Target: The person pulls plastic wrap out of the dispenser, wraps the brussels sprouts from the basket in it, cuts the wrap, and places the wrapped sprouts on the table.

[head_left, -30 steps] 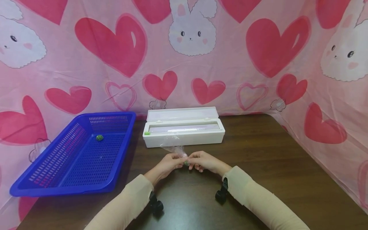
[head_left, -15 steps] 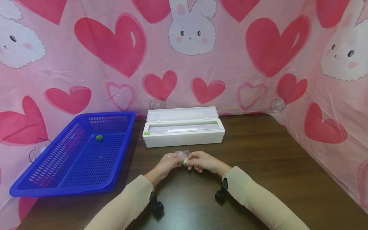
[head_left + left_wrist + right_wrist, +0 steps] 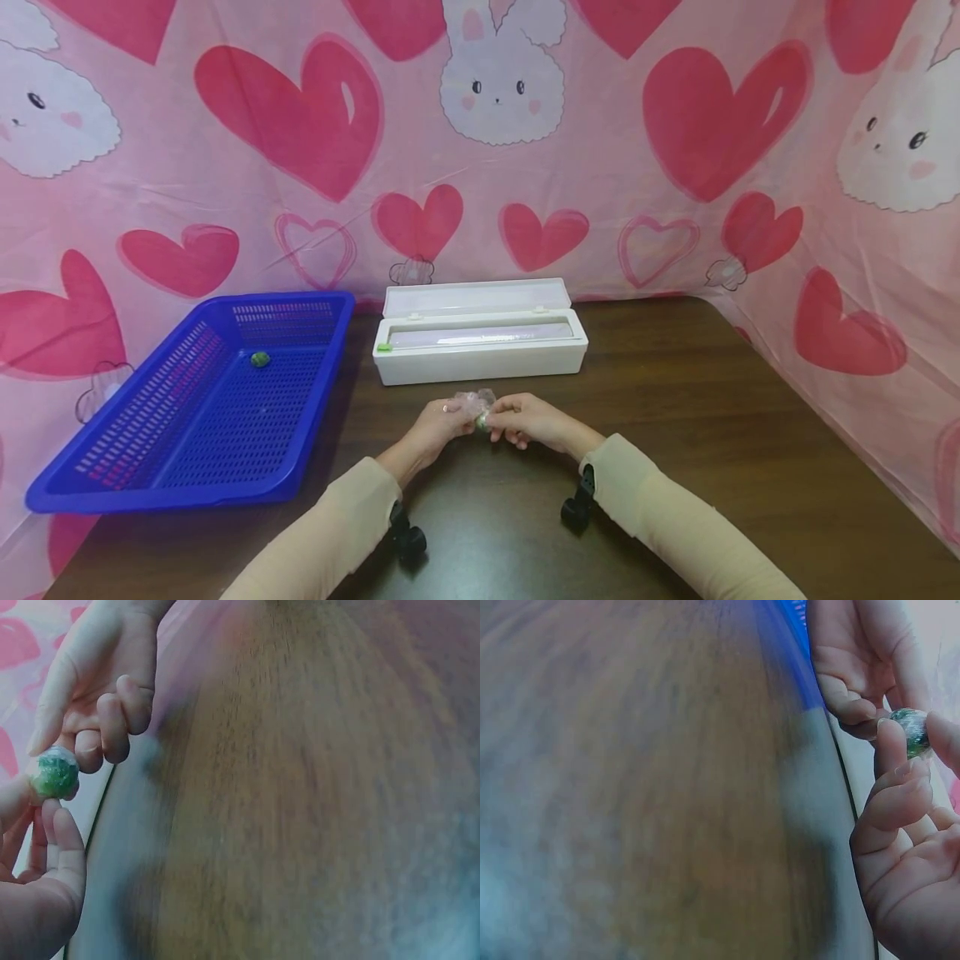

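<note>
Between left fingers [image 3: 71,844] and right fingers [image 3: 114,733], a film-wrapped green ball [image 3: 56,774]

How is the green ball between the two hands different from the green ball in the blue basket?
The left hand and right hand pinch the held ball, while the other ball lies untouched in the blue basket. The held ball has bunched clear film about it; the other ball shows no loose film. Both are small, roundish and green.
</note>
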Available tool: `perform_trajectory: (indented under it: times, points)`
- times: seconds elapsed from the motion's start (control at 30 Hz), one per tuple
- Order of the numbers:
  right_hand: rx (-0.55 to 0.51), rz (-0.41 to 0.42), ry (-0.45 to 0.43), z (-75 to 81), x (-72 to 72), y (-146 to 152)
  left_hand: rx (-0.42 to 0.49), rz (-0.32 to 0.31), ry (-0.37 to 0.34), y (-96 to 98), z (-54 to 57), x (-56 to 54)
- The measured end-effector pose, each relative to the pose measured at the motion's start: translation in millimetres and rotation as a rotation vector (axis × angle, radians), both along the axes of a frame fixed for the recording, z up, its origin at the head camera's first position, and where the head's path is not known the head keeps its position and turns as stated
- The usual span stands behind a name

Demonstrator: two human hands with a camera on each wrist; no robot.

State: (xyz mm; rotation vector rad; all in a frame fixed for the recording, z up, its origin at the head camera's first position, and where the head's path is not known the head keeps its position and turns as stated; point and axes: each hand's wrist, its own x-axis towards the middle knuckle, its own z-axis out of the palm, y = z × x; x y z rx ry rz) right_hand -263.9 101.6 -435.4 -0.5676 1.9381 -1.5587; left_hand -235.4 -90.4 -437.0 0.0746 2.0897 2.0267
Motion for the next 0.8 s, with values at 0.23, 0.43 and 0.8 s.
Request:
perform_trajectory:
  times: [0.23, 0.43, 0.8]
  points:
    - [-0.029, 0.030, 0.002, -2.4, -2.9, 2.3, 0.010, -0.017, 0.041, -1.5, 1.2, -0.4]
    - [-0.034, 0.048, 0.006, -3.3, -3.3, 2.6, -0.073, -0.009, 0.053, -3.5, 2.1, 1.2]
    - [-0.058, 0.040, -0.050, -2.5, -3.5, 1.2, -0.032, 0.036, 0.047, -0.5, 2.3, -1.4]
